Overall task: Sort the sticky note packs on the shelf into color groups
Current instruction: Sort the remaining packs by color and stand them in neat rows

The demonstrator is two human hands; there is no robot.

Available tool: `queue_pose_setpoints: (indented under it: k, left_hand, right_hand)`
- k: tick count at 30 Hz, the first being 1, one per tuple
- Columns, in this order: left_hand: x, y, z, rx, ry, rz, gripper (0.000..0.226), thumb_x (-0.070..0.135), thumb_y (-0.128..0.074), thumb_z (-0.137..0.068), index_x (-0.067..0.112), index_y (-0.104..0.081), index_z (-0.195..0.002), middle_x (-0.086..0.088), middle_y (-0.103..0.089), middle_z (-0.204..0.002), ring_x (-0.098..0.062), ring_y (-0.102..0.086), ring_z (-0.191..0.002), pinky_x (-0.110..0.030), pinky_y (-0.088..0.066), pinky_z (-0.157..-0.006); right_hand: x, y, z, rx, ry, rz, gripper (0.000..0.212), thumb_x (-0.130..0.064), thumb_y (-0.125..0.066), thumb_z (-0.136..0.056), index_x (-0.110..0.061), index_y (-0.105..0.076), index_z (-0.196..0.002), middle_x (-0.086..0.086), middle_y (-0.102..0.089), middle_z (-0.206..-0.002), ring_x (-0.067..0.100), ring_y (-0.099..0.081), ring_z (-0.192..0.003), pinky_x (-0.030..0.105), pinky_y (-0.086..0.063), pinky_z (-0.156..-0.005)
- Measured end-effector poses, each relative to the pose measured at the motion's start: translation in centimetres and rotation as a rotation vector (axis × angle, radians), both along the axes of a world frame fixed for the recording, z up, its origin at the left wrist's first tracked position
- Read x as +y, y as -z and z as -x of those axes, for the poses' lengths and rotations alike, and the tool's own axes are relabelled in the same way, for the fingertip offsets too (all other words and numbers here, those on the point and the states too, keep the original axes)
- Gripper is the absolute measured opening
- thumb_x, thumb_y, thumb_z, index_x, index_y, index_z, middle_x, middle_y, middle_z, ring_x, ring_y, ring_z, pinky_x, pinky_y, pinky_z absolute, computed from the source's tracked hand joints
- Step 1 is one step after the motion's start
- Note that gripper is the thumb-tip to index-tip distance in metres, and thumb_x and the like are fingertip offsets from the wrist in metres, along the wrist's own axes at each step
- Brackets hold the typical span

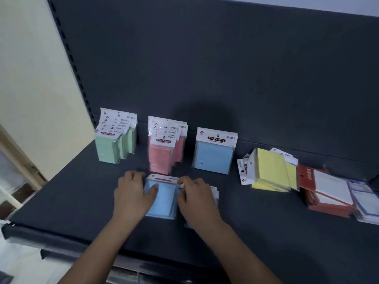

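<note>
The left grip (133,194) and the right grip (194,199) close on a blue pack (164,199) lying flat on the dark shelf (71,201), between the two. It is a pale blue square in clear wrap with a white header card at its far end, and more blue edges show beneath it. The left grip curls round its left edge with the thumb laid on the blue face. The right grip curls over its right edge, thumb and forefinger at the header's corner.

Just beyond the grips stand the pink packs (166,150). The green packs (114,142) stand beyond and left of the left grip. A standing blue pack (215,154) is beyond the right grip, and a leaning yellow pile (272,171) lies well to its right.
</note>
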State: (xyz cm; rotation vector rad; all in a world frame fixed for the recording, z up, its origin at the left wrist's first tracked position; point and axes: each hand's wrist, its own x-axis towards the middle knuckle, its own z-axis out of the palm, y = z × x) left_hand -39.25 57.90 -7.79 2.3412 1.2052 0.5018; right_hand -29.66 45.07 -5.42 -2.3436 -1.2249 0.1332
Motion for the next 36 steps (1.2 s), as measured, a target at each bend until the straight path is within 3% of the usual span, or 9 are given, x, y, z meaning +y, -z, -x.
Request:
queue_pose_setpoints:
  k: [3, 8, 13, 16, 22, 25, 28, 33, 36]
  left_hand:
    - [-0.2, 0.8, 0.9, 0.160, -0.016, 0.049, 0.049, 0.050, -0.050, -0.089, 0.014, -0.057, -0.120, -0.005, -0.040, -0.137, -0.026, -0.029, -0.130, -0.041, -0.027, -0.104]
    - [-0.8, 0.6, 1.0, 0.029, 0.005, 0.246, 0.040, 0.042, -0.057, -0.088, 0.012, -0.065, -0.113, -0.002, -0.040, -0.141, -0.023, -0.031, -0.133, -0.040, -0.028, -0.110]
    - [-1.8, -0.6, 1.1, -0.339, -0.035, 0.566, 0.002, 0.015, -0.064, -0.083, 0.015, -0.065, -0.086, -0.006, -0.067, -0.097, -0.021, -0.065, -0.090, -0.034, -0.055, -0.071]
    - [-2.5, -1.0, 1.1, -0.531, -0.068, 0.747, 0.018, 0.010, -0.061, -0.087, 0.021, -0.050, -0.095, 0.001, -0.062, -0.097, -0.012, -0.063, -0.082, -0.021, -0.048, -0.058]
    - [-2.9, -1.9, 0.8, -0.794, 0.049, 0.713, 0.034, 0.002, -0.060, -0.087, 0.028, -0.046, -0.103, 0.006, -0.064, -0.103, -0.003, -0.066, -0.083, -0.020, -0.052, -0.063]
    - [-3.0, -2.6, -0.2, -0.864, 0.166, 0.741, 0.039, 0.001, -0.059, -0.088, 0.028, -0.048, -0.114, 0.011, -0.066, -0.105, 0.002, -0.066, -0.087, -0.016, -0.053, -0.065]
    - [-3.3, -2.8, -1.7, -0.878, 0.290, 0.740, 0.040, -0.001, -0.058, -0.087, 0.029, -0.053, -0.114, 0.008, -0.068, -0.109, -0.006, -0.066, -0.097, -0.019, -0.054, -0.072]
    - [-3.4, -2.6, -5.6, -0.807, 0.434, 0.652, 0.060, -0.008, -0.057, -0.085, 0.016, -0.037, -0.136, -0.008, -0.053, -0.130, -0.023, -0.052, -0.121, -0.033, -0.051, -0.093]
    - [-3.6, -2.2, -7.8, -0.752, 0.554, 0.569, 0.066, -0.007, -0.058, -0.086, 0.028, -0.034, -0.136, 0.001, -0.050, -0.134, -0.012, -0.048, -0.124, -0.028, -0.047, -0.098]
  right_hand:
    - [0.4, 0.4, 0.9, -0.126, -0.001, 0.115, 0.043, -0.012, -0.040, -0.091, -0.012, -0.039, -0.134, 0.016, -0.057, -0.105, 0.029, -0.048, -0.100, 0.036, -0.031, -0.083]
    - [1.3, 0.9, 1.5, -0.149, 0.026, 0.185, 0.057, -0.014, -0.039, -0.091, -0.008, -0.021, -0.145, 0.018, -0.056, -0.116, 0.030, -0.046, -0.109, 0.038, -0.028, -0.095]
    - [1.2, 1.0, 1.4, 0.104, 0.040, 0.058, 0.055, -0.020, -0.040, -0.094, -0.015, -0.021, -0.145, 0.016, -0.058, -0.110, 0.028, -0.048, -0.108, 0.035, -0.034, -0.099]
    - [1.0, 1.1, 1.6, 0.280, 0.038, -0.080, 0.056, -0.021, -0.047, -0.093, -0.016, -0.024, -0.145, 0.014, -0.059, -0.109, 0.026, -0.050, -0.109, 0.038, -0.038, -0.098]
    - [0.8, 0.9, 1.1, 0.519, 0.127, -0.441, 0.051, -0.020, -0.057, -0.091, -0.024, -0.034, -0.137, -0.002, -0.051, -0.121, 0.001, -0.047, -0.106, 0.010, -0.037, -0.086]
    - [0.7, 0.2, -0.2, 0.686, 0.173, -0.598, 0.043, -0.016, -0.059, -0.090, -0.019, -0.045, -0.131, -0.002, -0.056, -0.122, 0.006, -0.052, -0.112, 0.021, -0.044, -0.094]
    - [0.0, -0.8, -2.1, 0.918, 0.100, -0.700, 0.028, -0.009, -0.057, -0.091, -0.019, -0.058, -0.117, -0.006, -0.067, -0.108, 0.000, -0.064, -0.096, 0.015, -0.051, -0.075]
    - [-1.6, -0.6, -5.7, 0.798, 0.149, -0.747, 0.027, -0.005, -0.059, -0.088, -0.024, -0.058, -0.108, -0.004, -0.065, -0.100, -0.002, -0.061, -0.083, 0.017, -0.052, -0.070]
    - [-2.3, 0.5, -7.1, 0.698, 0.249, -0.732, 0.029, -0.006, -0.060, -0.088, -0.026, -0.054, -0.108, -0.005, -0.060, -0.100, 0.003, -0.058, -0.086, 0.026, -0.053, -0.082]
